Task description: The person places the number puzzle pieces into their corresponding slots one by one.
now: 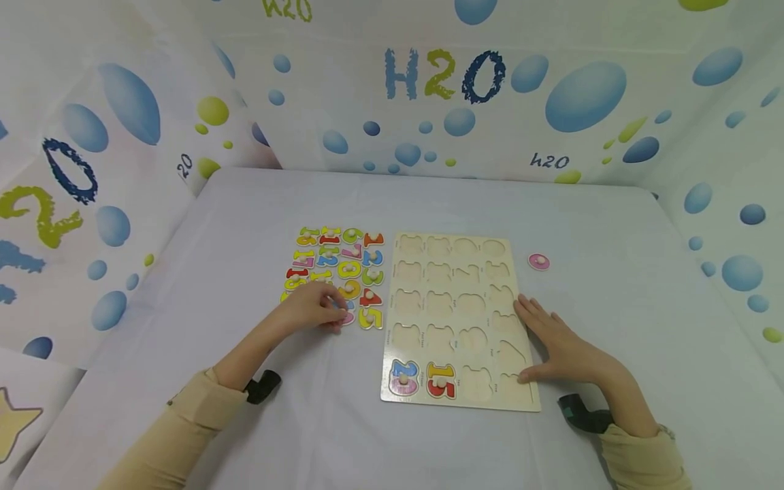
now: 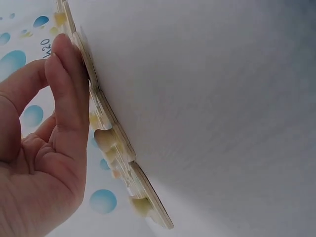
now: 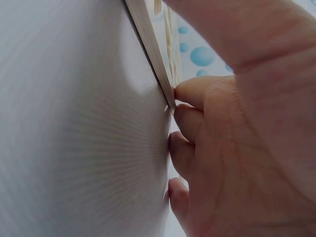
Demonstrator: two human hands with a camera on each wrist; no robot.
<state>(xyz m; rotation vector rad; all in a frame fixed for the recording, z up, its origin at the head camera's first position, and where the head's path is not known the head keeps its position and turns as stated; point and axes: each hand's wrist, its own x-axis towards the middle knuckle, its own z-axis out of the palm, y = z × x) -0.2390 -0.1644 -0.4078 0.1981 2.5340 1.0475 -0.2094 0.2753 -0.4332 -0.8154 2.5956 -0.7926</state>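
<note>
My left hand (image 1: 312, 306) is at the near side of the loose number pieces, thumb and fingertips pinching a blue-and-pink number puzzle piece (image 1: 348, 318) partly hidden under them. In the left wrist view, the fingers (image 2: 66, 89) meet low over the flat row of pieces. A wooden puzzle board (image 1: 453, 354) with cut-out recesses lies to the right. My right hand (image 1: 566, 350) rests along its right edge with fingers spread, thumb on the near corner area. A blue-and-pink 20 (image 1: 404, 376) and a yellow-and-red 15 (image 1: 441, 380) sit in the board's near row.
Several coloured number pieces with knobs, among them a red 4 (image 1: 370, 297) and a yellow 5 (image 1: 370, 318), lie in columns left of the board. A pink oval piece (image 1: 539, 262) lies alone to the right. A white cloth (image 1: 331, 435) covers the table.
</note>
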